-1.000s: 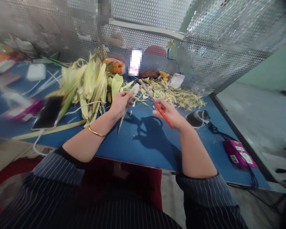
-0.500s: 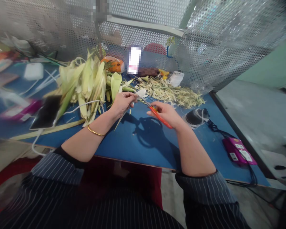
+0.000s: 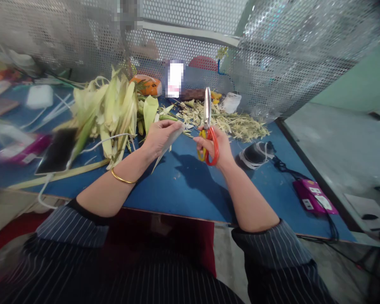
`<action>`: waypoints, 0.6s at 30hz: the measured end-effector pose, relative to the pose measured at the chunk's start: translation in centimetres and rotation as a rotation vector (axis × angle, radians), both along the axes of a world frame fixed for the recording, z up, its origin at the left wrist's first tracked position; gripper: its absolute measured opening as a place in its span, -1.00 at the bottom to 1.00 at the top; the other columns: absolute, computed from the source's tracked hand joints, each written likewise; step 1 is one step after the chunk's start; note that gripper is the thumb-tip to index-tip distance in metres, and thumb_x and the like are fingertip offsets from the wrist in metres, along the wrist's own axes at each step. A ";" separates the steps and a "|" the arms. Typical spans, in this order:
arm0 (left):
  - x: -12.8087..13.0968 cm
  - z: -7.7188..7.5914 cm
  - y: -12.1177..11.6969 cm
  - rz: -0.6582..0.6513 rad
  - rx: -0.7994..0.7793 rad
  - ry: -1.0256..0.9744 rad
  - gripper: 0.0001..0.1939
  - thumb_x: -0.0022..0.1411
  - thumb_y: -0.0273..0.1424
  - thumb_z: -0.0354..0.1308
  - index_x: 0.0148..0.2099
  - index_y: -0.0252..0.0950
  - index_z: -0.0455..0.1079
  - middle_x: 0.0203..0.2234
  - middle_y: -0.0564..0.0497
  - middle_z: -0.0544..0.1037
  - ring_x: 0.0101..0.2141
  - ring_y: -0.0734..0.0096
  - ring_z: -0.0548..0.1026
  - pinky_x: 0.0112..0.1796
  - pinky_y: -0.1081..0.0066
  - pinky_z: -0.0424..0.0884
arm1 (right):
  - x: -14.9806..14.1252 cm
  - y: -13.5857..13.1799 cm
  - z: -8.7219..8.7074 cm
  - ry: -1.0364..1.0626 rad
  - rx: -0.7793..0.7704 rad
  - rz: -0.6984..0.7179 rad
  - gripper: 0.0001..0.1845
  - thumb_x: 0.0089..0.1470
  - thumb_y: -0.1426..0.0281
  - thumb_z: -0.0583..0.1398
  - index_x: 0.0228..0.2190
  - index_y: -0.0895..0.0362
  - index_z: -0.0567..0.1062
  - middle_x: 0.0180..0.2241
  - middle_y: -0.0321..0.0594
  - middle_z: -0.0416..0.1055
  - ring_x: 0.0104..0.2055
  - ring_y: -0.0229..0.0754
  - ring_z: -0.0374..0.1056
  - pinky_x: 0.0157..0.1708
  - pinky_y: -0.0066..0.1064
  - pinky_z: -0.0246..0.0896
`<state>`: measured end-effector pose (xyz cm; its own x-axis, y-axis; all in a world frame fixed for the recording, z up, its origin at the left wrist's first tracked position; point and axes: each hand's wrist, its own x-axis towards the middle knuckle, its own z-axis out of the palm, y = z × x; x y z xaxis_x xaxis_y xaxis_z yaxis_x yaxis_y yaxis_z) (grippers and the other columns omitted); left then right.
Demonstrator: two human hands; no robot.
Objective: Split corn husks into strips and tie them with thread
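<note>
Red-yellow scissors (image 3: 207, 120) gripped in right hand (image 3: 223, 148) — left hand (image 3: 159, 137) pinches pale husk (image 3: 176, 135) — careless swing might rip it.

Ahead of the right hand (image 3: 221, 145), the scissors' (image 3: 207, 112) smooth metal blades are shining above glossy, plastic-looking handles. Left of the left hand (image 3: 164, 137), the pale husks (image 3: 118, 105) are looking fibrous and ridged, while the phone (image 3: 57, 150) is showing glossy dark glass. Beneath both hands, the tabletop (image 3: 186, 190) is looking smooth and faintly satiny.
</note>
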<state>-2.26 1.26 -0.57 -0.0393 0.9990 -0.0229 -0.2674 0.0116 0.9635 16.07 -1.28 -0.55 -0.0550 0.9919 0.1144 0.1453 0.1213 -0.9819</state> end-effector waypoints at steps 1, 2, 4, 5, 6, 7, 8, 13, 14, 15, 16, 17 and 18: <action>0.1 0.2 -0.3 -0.010 0.010 -0.022 -0.88 0.13 -0.41 0.34 -0.43 -0.30 0.49 -0.55 0.09 0.50 -0.58 0.62 0.37 -0.53 0.55 0.30 | -0.4 -0.2 0.0 0.060 -0.018 0.007 -0.42 -0.18 0.09 0.42 -0.17 0.05 0.38 -0.51 -0.38 0.34 -0.54 -0.26 0.30 -0.51 -0.36 0.23; 0.3 0.4 -0.6 -0.024 0.025 -0.035 -0.87 0.14 -0.40 0.33 -0.42 -0.30 0.49 -0.57 0.10 0.48 -0.60 0.64 0.34 -0.56 0.56 0.26 | -0.8 -0.4 -0.1 0.103 -0.031 0.015 -0.42 -0.19 0.11 0.43 -0.17 0.05 0.38 -0.51 -0.38 0.35 -0.54 -0.25 0.31 -0.50 -0.35 0.25; 0.5 0.7 -1.1 -0.047 0.044 -0.036 -0.84 0.19 -0.35 0.30 -0.42 -0.28 0.48 -0.63 0.13 0.39 -0.66 0.66 0.23 -0.62 0.55 0.15 | -1.3 -0.7 -0.2 0.151 -0.052 0.040 -0.43 -0.20 0.14 0.44 -0.18 0.06 0.39 -0.53 -0.39 0.36 -0.54 -0.26 0.32 -0.50 -0.36 0.26; 0.5 0.7 -1.2 -0.049 0.051 -0.029 -0.82 0.21 -0.33 0.29 -0.42 -0.28 0.48 -0.66 0.14 0.35 -0.68 0.67 0.19 -0.64 0.54 0.11 | -1.4 -0.8 -0.2 0.170 -0.065 0.058 -0.43 -0.20 0.14 0.44 -0.18 0.06 0.40 -0.53 -0.38 0.38 -0.54 -0.26 0.32 -0.51 -0.37 0.25; 0.6 0.7 -1.3 -0.043 0.055 -0.023 -0.80 0.22 -0.32 0.27 -0.43 -0.27 0.47 -0.67 0.15 0.31 -0.69 0.67 0.17 -0.64 0.54 0.09 | -1.5 -0.9 -0.3 0.190 -0.084 0.081 -0.43 -0.20 0.14 0.44 -0.17 0.06 0.41 -0.50 -0.37 0.40 -0.53 -0.27 0.33 -0.51 -0.38 0.25; 0.6 0.7 -1.3 -0.028 0.061 -0.019 -0.79 0.24 -0.31 0.26 -0.43 -0.27 0.45 -0.68 0.15 0.30 -0.69 0.66 0.17 -0.64 0.53 0.10 | -1.5 -1.0 -0.3 0.210 -0.109 0.106 -0.43 -0.19 0.12 0.43 -0.17 0.06 0.42 -0.47 -0.35 0.43 -0.52 -0.27 0.33 -0.51 -0.39 0.24; 0.6 0.6 -1.3 -0.009 0.071 -0.018 -0.78 0.24 -0.30 0.26 -0.43 -0.26 0.44 -0.67 0.15 0.30 -0.68 0.66 0.19 -0.63 0.53 0.12 | -1.5 -1.1 -0.4 0.229 -0.136 0.133 -0.43 -0.18 0.10 0.43 -0.16 0.07 0.43 -0.44 -0.33 0.46 -0.51 -0.28 0.34 -0.51 -0.39 0.25; 0.7 0.3 -1.0 0.087 0.139 -0.020 -0.86 0.27 -0.33 0.23 -0.34 -0.22 0.48 -0.59 0.13 0.40 -0.60 0.62 0.32 -0.54 0.53 0.26 | -1.8 -1.3 -0.8 0.257 -0.211 0.215 -0.49 -0.16 0.16 0.42 -0.19 0.12 0.47 -0.47 -0.32 0.45 -0.47 -0.26 0.37 -0.48 -0.40 0.27; 0.7 0.2 -0.9 0.089 0.146 -0.033 -0.89 0.27 -0.34 0.23 -0.32 -0.22 0.49 -0.56 0.12 0.44 -0.57 0.61 0.35 -0.52 0.54 0.29 | -1.8 -1.3 -0.9 0.261 -0.219 0.221 -0.49 -0.18 0.20 0.43 -0.19 0.12 0.47 -0.48 -0.33 0.44 -0.47 -0.25 0.37 -0.48 -0.40 0.27; 0.7 0.1 -0.8 0.088 0.149 -0.054 -0.90 0.26 -0.34 0.24 -0.31 -0.22 0.50 -0.52 0.11 0.48 -0.54 0.60 0.37 -0.50 0.54 0.32 | -1.9 -1.3 -1.0 0.270 -0.229 0.222 -0.49 -0.19 0.24 0.43 -0.18 0.11 0.46 -0.47 -0.34 0.44 -0.47 -0.25 0.38 -0.47 -0.40 0.27; 0.7 0.0 -0.7 0.087 0.144 -0.076 -0.91 0.26 -0.34 0.25 -0.30 -0.22 0.50 -0.48 0.10 0.51 -0.51 0.60 0.40 -0.48 0.55 0.34 | -1.9 -1.2 -1.1 0.277 -0.236 0.218 -0.48 -0.20 0.27 0.43 -0.17 0.10 0.45 -0.46 -0.34 0.44 -0.46 -0.24 0.39 -0.45 -0.39 0.28; 0.6 0.0 -0.6 0.089 0.131 -0.096 -0.91 0.25 -0.34 0.25 -0.30 -0.22 0.50 -0.45 0.09 0.53 -0.49 0.59 0.42 -0.46 0.55 0.36 | -1.9 -1.2 -1.2 0.283 -0.237 0.209 -0.48 -0.20 0.29 0.42 -0.16 0.10 0.45 -0.44 -0.34 0.45 -0.45 -0.24 0.39 -0.42 -0.38 0.30; 0.6 -0.1 -0.4 0.094 0.112 -0.109 -0.91 0.25 -0.33 0.25 -0.30 -0.22 0.49 -0.43 0.08 0.55 -0.46 0.58 0.44 -0.45 0.56 0.37 | -1.9 -1.1 -1.2 0.287 -0.227 0.195 -0.48 -0.19 0.29 0.42 -0.15 0.09 0.44 -0.43 -0.34 0.45 -0.45 -0.24 0.39 -0.40 -0.36 0.32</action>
